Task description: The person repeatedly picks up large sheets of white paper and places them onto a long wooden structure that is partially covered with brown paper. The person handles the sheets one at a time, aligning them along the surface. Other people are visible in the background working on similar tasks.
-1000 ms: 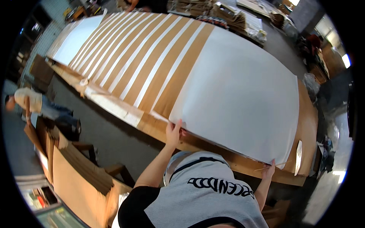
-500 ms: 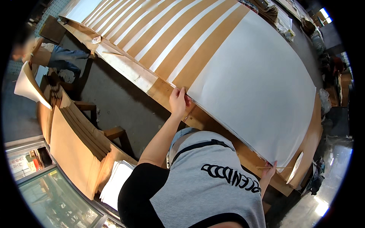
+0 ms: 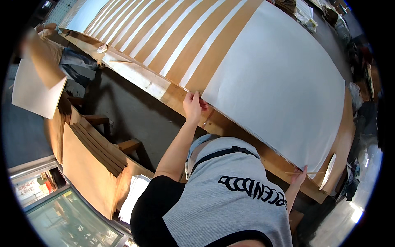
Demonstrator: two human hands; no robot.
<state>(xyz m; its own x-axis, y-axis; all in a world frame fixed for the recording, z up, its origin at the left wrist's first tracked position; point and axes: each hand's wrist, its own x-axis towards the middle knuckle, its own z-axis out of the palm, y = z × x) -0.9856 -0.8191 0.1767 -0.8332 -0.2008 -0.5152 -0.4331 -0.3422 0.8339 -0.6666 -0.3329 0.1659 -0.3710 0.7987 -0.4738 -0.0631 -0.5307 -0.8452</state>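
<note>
My left hand [image 3: 194, 106] is closed in a pinch at the near edge of the layered sheets, beside the left corner of a large white paper sheet [image 3: 275, 86]. Under its fingers, the outermost brown strip [image 3: 224, 45] meets that corner; which layers are gripped is partly hidden. My right hand [image 3: 299, 175] pinches the white sheet's near edge close to its right corner. A thin wooden stick [image 3: 314, 173] crosses at the right hand; I cannot tell whether the fingers hold it. The white sheet lies nearly flat over the worktable.
Staggered brown sheets with white bands [image 3: 164, 45] run far left along the wooden table [image 3: 175, 96]. Stacks of brown board [image 3: 88, 164] stand at left on a wooden stand. Beyond them a co-worker [image 3: 51, 47] handles a sheet [image 3: 37, 90]. A white slip [image 3: 328, 171] lies at right.
At left, the co-worker's sheet has been raised and turned, showing more of its white face. My hands keep their places at the white sheet's edge while the view shifts slightly.
</note>
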